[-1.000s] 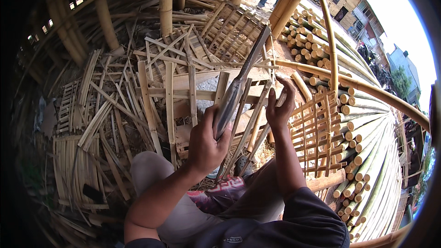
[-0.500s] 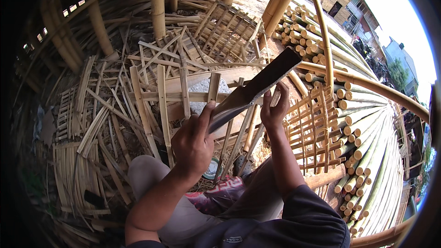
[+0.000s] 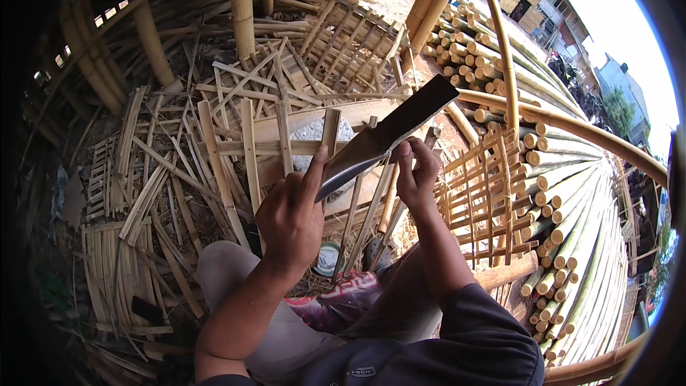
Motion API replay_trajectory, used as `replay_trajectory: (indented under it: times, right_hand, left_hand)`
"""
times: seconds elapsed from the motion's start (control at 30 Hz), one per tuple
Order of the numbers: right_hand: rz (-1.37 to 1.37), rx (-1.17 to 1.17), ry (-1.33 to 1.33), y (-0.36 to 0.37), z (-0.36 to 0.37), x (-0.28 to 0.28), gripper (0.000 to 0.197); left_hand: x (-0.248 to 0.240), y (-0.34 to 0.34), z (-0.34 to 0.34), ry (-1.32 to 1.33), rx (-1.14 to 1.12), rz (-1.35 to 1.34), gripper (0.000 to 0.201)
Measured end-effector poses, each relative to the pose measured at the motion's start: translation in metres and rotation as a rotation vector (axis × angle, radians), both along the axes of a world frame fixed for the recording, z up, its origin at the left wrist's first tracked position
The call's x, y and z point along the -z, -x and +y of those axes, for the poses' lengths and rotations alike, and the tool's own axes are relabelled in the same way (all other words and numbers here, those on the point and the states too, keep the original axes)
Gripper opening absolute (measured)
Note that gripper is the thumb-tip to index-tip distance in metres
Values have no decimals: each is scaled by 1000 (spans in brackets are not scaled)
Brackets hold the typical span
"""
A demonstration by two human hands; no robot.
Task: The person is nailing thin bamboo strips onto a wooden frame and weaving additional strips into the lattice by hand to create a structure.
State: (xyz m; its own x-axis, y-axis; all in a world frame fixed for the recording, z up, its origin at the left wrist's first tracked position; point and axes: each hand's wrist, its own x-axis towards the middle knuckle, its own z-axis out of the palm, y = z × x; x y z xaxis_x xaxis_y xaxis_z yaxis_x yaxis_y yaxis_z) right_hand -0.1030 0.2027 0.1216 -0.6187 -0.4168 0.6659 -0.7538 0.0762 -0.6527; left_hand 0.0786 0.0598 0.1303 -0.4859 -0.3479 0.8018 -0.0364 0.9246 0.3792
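Knees (image 3: 232, 271) framed a red-patterned cloth (image 3: 350, 294) at 6 o'clock. Just beyond, between 7 and 8 o'clock, the left hand (image 3: 289, 218) was wrapped round the rear of a long dark knife (image 3: 393, 134), index finger stretched forward along the metal, probably to steady the weight and set the tilt. The knife was held up over the middle, tip toward 2 o'clock, presumably so that its edge could be reached freely. At 3 o'clock the right hand (image 3: 416, 179) had thumb and fingertips drawn together at that edge; whether they pinched it or only touched it, I could not tell.

Past the hands, bamboo slats (image 3: 249, 143) stood at 10 o'clock, a rough grey block (image 3: 307, 130) at 11. A bamboo grid (image 3: 507, 207) stood at 3 o'clock before stacked poles (image 3: 572, 204), laid side by side, likely to save room. A thick post (image 3: 241, 14) rose at 11.

Half a second earlier the right hand's fingers had stood raised, parted from the thumb; now they were bunched lower. A second earlier the knife had pointed steeply toward 1 o'clock; now it slanted more, broad face showing.
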Motion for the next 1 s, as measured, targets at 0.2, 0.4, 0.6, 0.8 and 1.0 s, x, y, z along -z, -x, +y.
replay_trajectory:
  times: [0.2,0.4,0.6,0.8,1.0]
  right_hand:
    - [-281,-356,211,-15,-2,-9,35]
    - [-474,-437,279,-15,3,-11,22]
    - [-495,-451,322,-14,3,-8,20]
    - [-538,-391,288,-17,0,-11,18]
    - [-517,-417,288,-15,0,-6,17]
  left_hand:
    - [-1,0,2,79,-50,-149,68]
    - [-4,3,7,166,-124,-239,63]
    - [-4,4,8,191,-146,-245,60]
    - [-2,4,6,170,-133,-249,63]
    - [-3,1,4,139,-118,-279,72]
